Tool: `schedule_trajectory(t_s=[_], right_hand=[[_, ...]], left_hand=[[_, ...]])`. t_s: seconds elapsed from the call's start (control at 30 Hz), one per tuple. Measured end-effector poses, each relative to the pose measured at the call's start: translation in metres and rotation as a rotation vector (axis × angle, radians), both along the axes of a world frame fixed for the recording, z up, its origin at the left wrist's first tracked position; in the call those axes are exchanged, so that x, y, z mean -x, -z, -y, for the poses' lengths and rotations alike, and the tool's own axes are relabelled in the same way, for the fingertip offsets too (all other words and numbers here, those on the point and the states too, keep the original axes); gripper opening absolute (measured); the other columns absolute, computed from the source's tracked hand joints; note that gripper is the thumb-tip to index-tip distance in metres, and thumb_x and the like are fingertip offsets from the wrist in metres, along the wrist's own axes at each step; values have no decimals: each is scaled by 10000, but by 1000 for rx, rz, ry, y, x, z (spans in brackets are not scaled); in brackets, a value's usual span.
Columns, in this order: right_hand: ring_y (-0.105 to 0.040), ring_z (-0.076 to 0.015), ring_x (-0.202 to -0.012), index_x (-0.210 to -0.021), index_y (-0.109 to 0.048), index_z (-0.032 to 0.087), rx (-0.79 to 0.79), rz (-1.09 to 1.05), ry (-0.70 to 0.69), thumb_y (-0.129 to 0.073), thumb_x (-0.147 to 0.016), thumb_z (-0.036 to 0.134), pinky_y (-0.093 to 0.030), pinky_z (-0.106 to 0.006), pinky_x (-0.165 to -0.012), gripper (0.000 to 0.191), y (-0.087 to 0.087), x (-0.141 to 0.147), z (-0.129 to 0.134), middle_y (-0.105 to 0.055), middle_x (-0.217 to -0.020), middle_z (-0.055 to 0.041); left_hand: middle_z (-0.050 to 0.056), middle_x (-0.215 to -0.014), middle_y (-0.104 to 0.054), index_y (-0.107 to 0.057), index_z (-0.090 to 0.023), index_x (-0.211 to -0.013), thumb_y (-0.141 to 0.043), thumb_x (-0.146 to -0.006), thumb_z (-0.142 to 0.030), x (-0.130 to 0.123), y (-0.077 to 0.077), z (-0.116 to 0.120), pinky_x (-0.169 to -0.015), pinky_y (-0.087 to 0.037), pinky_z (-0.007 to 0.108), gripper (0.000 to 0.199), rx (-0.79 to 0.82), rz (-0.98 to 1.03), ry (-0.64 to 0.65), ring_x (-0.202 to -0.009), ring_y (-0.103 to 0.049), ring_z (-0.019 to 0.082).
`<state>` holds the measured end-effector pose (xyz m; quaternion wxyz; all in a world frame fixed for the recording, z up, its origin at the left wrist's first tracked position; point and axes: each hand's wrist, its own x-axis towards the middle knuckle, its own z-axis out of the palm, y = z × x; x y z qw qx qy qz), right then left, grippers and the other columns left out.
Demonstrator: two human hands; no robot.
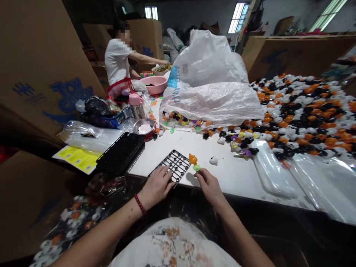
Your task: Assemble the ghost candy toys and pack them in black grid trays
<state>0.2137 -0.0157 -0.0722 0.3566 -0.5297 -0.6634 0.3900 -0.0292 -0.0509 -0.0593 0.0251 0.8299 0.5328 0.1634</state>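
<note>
My left hand [158,188], with a dark red bead bracelet at the wrist, lies palm down over the near left part of a black plastic grid tray [177,165]. Its fingers curl onto the tray and the thumb is at the near edge. Just right of the tray, my right hand [209,185] pinches the lower end of a small toy with an orange figure on top [193,159] and a green collar [196,168]. The toy stands upright in the fingers; its lower end is hidden. Beyond that hand lies a loose white ghost-like figure [214,160].
Stacked black trays [121,152] lie at left, near a metal bowl [144,127] and a pink-lidded flask [136,105]. A large plastic bag [208,92] stands behind. Orange, black and white figures [306,115] heap at right beside clear bags [274,170]. A co-worker [118,61] reaches toward a basin.
</note>
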Motion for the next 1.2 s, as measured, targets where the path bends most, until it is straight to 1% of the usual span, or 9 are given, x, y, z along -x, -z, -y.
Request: schedule_trajectory(t_s=[0.13,0.2,0.37,0.43,0.53,0.67,0.83,1.0,1.2], right_hand=[[-501,-158,-670,-919,-617,199,66,-77,5,-493,-903,451,-388,-273,-637,281,-2,2,-2,-610,-766,0],[-501,-154,-668,-916,-618,202,74,-108,6,-501,-902,450,-389,-269,-636,275,-1,4,-2,-606,-759,6],[-525,-144,-663,-947,-624,207,17,-71,-18,-517,-897,391,-402,-262,-643,218,3,10,-4,-652,-833,1],[-519,-135,-619,-974,-622,208,-9,-32,-32,-506,-902,361,-400,-260,-627,205,4,14,-5,-662,-837,2],[-549,-139,-632,-1010,-611,208,-59,19,-65,-484,-910,323,-411,-261,-646,198,2,19,-7,-675,-869,-10],[-604,-176,-752,-1025,-590,210,-140,84,-89,-451,-916,297,-424,-275,-716,197,-2,23,-9,-680,-914,-35],[-595,-185,-741,-943,-568,221,-59,36,-45,-430,-929,338,-429,-287,-697,182,0,26,-20,-668,-841,-24],[-582,-175,-738,-897,-581,194,128,-316,-59,-630,-807,459,-456,-282,-678,284,8,46,-42,-651,-811,-19],[-604,-181,-736,-897,-622,171,358,-530,-169,-757,-664,441,-502,-312,-715,381,5,98,-55,-662,-800,-30]], left_hand=[[154,-1441,-453,-519,-186,-1317,-636,-826,-532,33,9,-25,-1082,-390,500,612,74,-92,160,-1386,-334,333],[155,-1475,-416,-470,-197,-1380,-614,-820,-585,36,18,-27,-1071,-392,508,697,91,-144,148,-1400,-307,345],[199,-1416,-449,-473,-166,-1378,-511,-846,-654,-7,28,-9,-950,-442,544,723,12,-225,-241,-1280,-409,383],[214,-1344,-493,-491,-132,-1355,-488,-847,-669,-27,26,-5,-903,-473,507,739,22,-222,-312,-1205,-459,370],[209,-1217,-551,-503,-80,-1323,-518,-867,-605,-44,20,-4,-895,-491,446,695,61,-208,-303,-1113,-511,328],[194,-1179,-558,-474,-63,-1308,-578,-889,-457,-44,10,-4,-928,-486,444,584,56,-174,-283,-1052,-552,293],[181,-1360,-475,-496,-132,-1244,-575,-893,-336,-18,3,-10,-1046,-429,480,413,-1,-34,-153,-1270,-462,312],[174,-1479,-407,-445,-127,-1349,-510,-930,-386,-4,29,-17,-1134,-329,502,496,7,-36,8,-1423,-302,307],[175,-1461,-431,-401,-99,-1407,-456,-937,-353,-42,62,-23,-1148,-270,496,537,40,-39,-148,-1395,-328,312]])
